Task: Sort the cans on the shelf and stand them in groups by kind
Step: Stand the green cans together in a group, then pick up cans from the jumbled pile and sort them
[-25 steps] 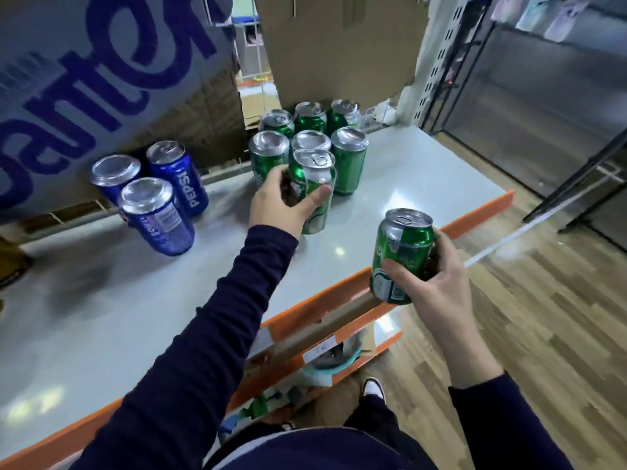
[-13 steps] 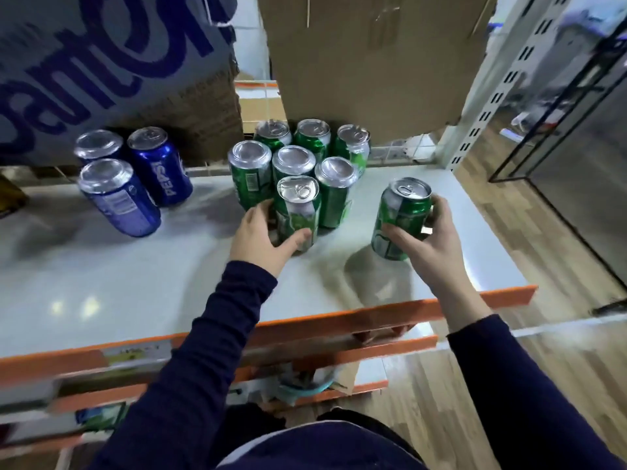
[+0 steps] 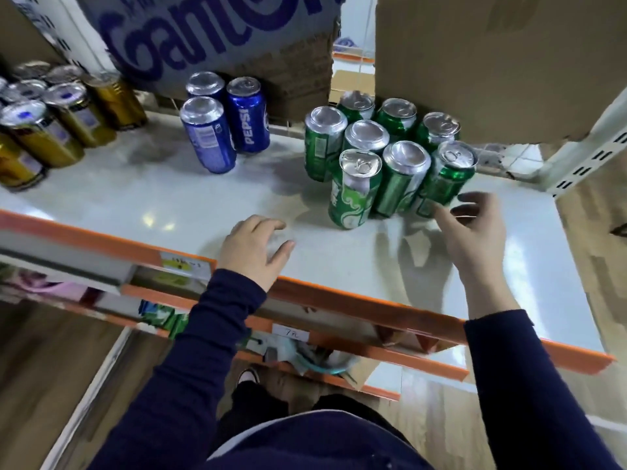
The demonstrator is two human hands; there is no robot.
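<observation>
Eight round green metal cans [image 3: 354, 195] stand upright in a tight bunch, just past the right hand [image 3: 475, 232]. That hand is open with its fingers spread and holds nothing. Its thumb is right by the bottom of the nearest green can [image 3: 448, 184] - I cannot tell if it touches. The left hand [image 3: 254, 247] is loose, fingers a little bent, holding nothing, near the front of the flat white shelf with an orange edge [image 3: 152, 201].

Three tall blue metal cans [image 3: 230, 127] stand beyond the left hand. Shiny gold metal cans [image 3: 68, 123] stand far out to its left. A big brown cardboard box [image 3: 492, 62] hangs over the back green cans - what is inside it is hidden.
</observation>
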